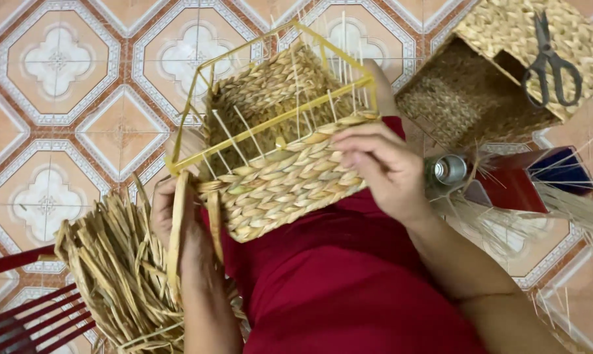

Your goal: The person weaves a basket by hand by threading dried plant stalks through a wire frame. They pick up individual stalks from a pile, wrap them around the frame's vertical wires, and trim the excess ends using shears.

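Nearest, across the lap in red cloth (336,288), the left hand (178,223) is closed around a loose flat straw strand (176,229) that runs lengthwise from the hand up to the lower left corner of the half-woven basket (283,177). Outward of that hand lies a bundle of dried straw strands (113,275) on the tiled floor (60,98), beside a red chair's slats (34,321). The right hand (375,164) lies on the basket's right end, fingers curled over the top edge of the woven wall, gripping it. The basket sits between both hands, its long axis slanting from the left hand up toward the right; its yellow wire frame (270,124) stands bare beyond. Farther past the right hand rest a finished woven box (480,92) and black scissors (552,62).
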